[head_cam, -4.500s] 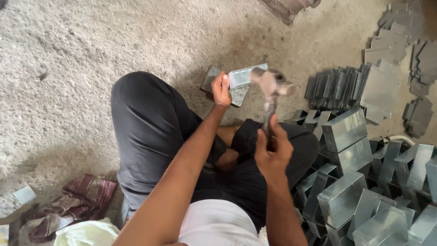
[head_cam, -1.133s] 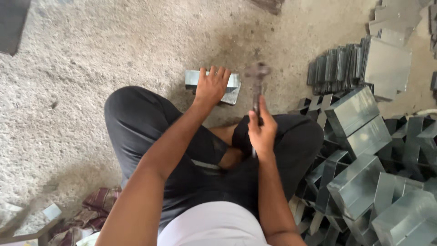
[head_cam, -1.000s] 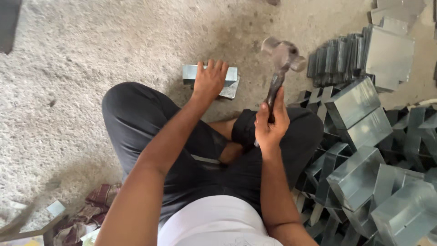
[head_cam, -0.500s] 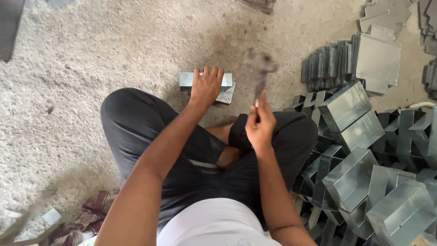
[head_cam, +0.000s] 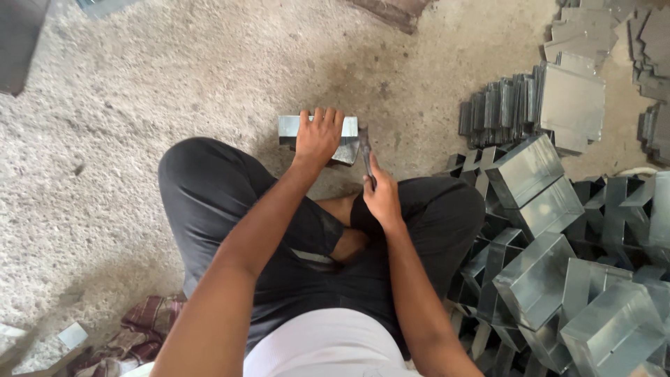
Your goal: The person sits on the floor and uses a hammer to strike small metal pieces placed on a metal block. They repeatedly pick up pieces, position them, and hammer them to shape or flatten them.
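I sit cross-legged on a rough concrete floor. My left hand (head_cam: pixel 317 136) presses flat on a small folded sheet-metal box piece (head_cam: pixel 289 129) lying on the floor in front of my knees. My right hand (head_cam: pixel 380 199) grips the handle of a hammer (head_cam: pixel 364 146). The hammer's head is down at the right end of the metal piece, touching or almost touching it.
A pile of shiny folded metal boxes (head_cam: pixel 558 279) crowds my right side. Stacked flat and bent metal sheets (head_cam: pixel 530 105) stand further ahead on the right, with more sheets (head_cam: pixel 614 35) beyond. A crumpled cloth (head_cam: pixel 129 335) lies at my lower left.
The hammer, raised and blurred half a second ago, has come down onto the right end of the metal piece. My left hand has stayed pressed on the piece.
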